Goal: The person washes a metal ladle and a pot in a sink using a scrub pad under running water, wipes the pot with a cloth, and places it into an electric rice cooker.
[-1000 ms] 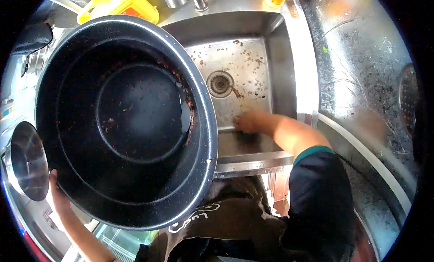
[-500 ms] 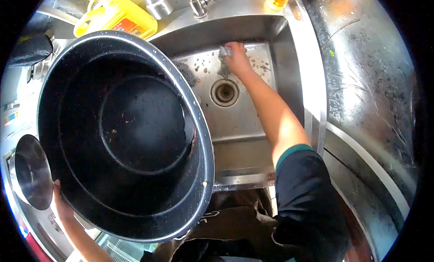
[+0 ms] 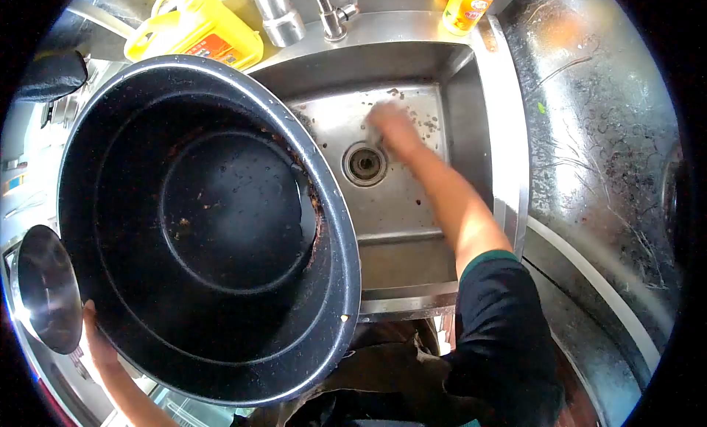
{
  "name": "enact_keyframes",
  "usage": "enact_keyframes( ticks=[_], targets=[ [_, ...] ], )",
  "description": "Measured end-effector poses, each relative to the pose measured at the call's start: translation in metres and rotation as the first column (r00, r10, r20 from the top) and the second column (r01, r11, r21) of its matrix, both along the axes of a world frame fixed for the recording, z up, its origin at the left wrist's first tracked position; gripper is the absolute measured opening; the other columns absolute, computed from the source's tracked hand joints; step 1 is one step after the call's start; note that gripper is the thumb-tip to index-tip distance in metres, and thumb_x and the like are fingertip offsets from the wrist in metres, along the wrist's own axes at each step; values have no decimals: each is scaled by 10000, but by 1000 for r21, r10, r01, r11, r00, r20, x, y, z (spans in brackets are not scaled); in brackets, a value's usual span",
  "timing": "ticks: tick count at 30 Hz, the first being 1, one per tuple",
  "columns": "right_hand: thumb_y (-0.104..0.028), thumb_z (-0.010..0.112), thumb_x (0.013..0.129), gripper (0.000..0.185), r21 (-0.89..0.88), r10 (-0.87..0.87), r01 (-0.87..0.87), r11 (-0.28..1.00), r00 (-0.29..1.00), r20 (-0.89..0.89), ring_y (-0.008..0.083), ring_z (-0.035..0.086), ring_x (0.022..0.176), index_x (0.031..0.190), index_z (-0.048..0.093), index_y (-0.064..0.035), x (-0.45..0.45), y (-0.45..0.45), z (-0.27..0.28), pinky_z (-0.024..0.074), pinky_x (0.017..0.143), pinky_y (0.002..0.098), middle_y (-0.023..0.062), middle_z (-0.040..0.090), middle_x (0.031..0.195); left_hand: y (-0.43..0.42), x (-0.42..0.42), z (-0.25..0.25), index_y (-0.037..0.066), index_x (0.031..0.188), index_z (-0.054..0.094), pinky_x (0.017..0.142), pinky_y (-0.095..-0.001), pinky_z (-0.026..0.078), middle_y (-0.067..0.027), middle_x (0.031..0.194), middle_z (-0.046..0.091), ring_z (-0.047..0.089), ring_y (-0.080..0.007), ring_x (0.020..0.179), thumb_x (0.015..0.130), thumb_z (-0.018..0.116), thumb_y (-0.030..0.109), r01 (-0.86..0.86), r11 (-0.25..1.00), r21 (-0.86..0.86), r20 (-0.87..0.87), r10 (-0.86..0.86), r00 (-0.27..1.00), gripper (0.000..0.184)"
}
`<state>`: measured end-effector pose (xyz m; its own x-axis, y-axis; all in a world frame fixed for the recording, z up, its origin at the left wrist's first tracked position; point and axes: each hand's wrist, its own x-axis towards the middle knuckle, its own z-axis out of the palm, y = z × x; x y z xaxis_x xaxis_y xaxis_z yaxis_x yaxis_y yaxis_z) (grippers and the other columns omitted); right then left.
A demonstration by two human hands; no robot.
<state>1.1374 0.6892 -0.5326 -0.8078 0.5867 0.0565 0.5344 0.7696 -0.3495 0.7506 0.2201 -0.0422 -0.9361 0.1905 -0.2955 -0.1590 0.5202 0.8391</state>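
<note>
A big black tub (image 3: 221,206), tilted, fills the left half of the view, with a little liquid and brown residue inside. My left hand (image 3: 97,337) grips the tub at its lower left rim, its fingers wrapped round the edge. Over the metal sink (image 3: 398,257), my right hand (image 3: 394,126) is smeared by motion just above the drain (image 3: 364,164); what it holds, if anything, cannot be made out. Small brown bits lie scattered on the sink floor around it.
A steel bowl (image 3: 48,288) is beside the tub's left rim. Behind the sink stand a yellow jug (image 3: 202,33), a faucet (image 3: 333,18) and an orange-yellow bottle (image 3: 469,7). A wet metal surface (image 3: 589,125) lies to the right.
My right hand moved from the near part of the sink to its back, where it held a greyish wad, then slightly back towards me. The tub has shifted slightly, still in my left hand.
</note>
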Motion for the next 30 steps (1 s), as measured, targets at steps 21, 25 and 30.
enact_keyframes(
  ticks=[21, 25, 30],
  targets=[
    [25, 491, 859, 498, -248, -502, 527, 813, 850, 160, 374, 497, 1155, 1336, 495, -119, 39, -89, -20, 478, 982, 428, 198, 463, 1253, -6, -10, -8, 53, 1186, 628, 930, -339, 496, -50, 1106, 672, 632, -194, 1024, 890, 702, 321, 25, 999, -37, -27, -26, 999, 407],
    [4, 486, 860, 412, -150, -510, 506, 849, 860, 12, 392, 517, 1132, 1256, 534, -99, 45, -90, 20, 488, 918, 459, 213, 487, 1186, -12, -16, -8, 50, 1197, 617, 928, -335, 503, -47, 1104, 670, 638, -193, 1015, 887, 706, 308, 34, 999, -13, 17, -34, 999, 413],
    [-92, 563, 880, 579, -382, -538, 738, 557, 671, 511, 433, 415, 1293, 1396, 370, 87, 114, -110, 62, 371, 1087, 479, 324, 375, 1409, -15, -18, -13, 44, 1211, 607, 923, -331, 505, -53, 1106, 668, 631, -184, 1027, 876, 718, 279, 88, 994, 65, 54, -91, 994, 424]
  ],
)
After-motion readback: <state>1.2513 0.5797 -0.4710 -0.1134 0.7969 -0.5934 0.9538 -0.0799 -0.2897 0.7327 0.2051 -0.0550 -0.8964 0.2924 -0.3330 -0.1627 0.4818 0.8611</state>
